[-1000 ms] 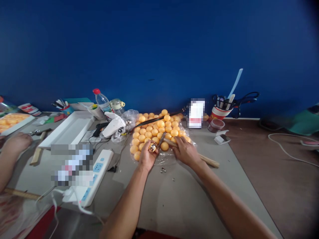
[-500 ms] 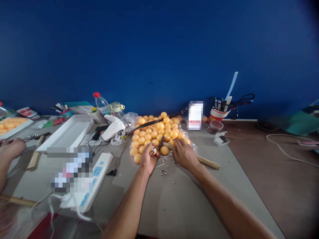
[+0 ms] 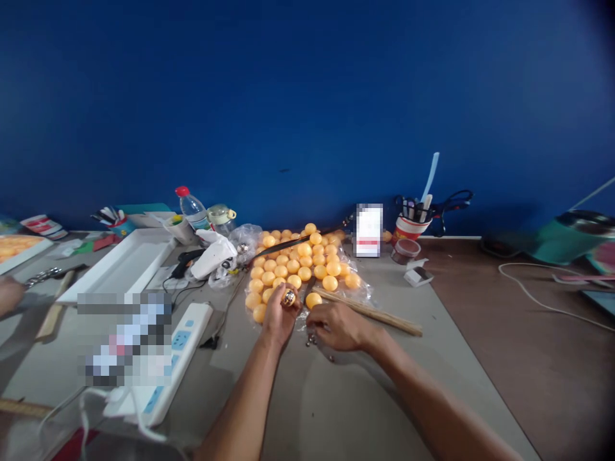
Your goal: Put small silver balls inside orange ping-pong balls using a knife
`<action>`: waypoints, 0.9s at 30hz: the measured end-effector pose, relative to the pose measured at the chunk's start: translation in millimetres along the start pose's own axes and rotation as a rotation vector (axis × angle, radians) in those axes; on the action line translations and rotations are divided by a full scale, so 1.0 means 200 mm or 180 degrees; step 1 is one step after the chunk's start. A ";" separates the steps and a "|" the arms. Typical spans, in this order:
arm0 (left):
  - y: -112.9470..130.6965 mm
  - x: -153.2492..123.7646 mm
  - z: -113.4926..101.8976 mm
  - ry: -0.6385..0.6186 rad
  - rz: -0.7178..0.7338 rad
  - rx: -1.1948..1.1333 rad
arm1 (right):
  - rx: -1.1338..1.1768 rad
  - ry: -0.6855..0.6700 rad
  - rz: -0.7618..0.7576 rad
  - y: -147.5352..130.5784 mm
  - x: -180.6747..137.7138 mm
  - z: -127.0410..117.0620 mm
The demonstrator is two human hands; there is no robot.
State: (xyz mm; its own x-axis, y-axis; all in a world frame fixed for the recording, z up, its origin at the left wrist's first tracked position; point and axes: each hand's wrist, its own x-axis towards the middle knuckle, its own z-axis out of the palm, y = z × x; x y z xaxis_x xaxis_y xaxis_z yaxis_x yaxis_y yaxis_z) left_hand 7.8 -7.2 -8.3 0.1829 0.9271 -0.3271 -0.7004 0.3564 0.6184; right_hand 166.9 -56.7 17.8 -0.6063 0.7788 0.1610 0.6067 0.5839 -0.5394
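Note:
My left hand [image 3: 279, 317] is closed round an orange ball [image 3: 289, 298] whose upward side looks covered with shiny silvery bits. To its right, my right hand [image 3: 336, 326] is bent down to the table, fingers curled together over several small shiny metal pieces [image 3: 311, 339]. Whether a piece is between its fingertips is hidden. Just beyond that hand lies a hammer, its wooden handle [image 3: 379, 312] pointing right and its dark head [image 3: 310, 291] beside a loose orange ball [image 3: 314, 300]. Many more orange balls [image 3: 293, 266] lie on clear plastic behind both hands.
A white power strip [image 3: 180, 358], a glue gun [image 3: 187, 259] and a white tray [image 3: 120, 262] stand left. Behind are a bottle [image 3: 193, 211], a lit phone [image 3: 368, 230] and a red-white cup [image 3: 410, 228]. Another person's hand [image 3: 9, 296] is at far left.
My right hand has let go of the hammer handle and moved left and nearer, down to the small metal pieces. The left hand still holds its ball. The view has shifted slightly.

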 end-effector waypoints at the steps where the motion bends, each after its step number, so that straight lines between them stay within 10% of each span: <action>1: 0.00 0.00 0.00 0.0004 -0.0003 0.0033 | 0.0056 -0.0119 0.0082 0.00 0.00 0.00; 13: -0.01 -0.01 0.01 -0.0042 0.0062 0.0238 | -0.0164 -0.0671 0.0337 -0.01 0.01 -0.01; 27: -0.01 -0.01 0.02 0.0029 0.0040 0.0221 | 0.1055 -0.0067 0.0653 0.06 0.02 0.03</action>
State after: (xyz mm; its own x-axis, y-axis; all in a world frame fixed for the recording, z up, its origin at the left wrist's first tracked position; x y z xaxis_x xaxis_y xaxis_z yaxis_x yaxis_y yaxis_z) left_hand 11.8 -10.1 -6.8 0.1678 0.9306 -0.3253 -0.6532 0.3521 0.6704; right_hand 168.8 -48.1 5.9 -0.5021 0.8648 0.0070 0.5196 0.3081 -0.7969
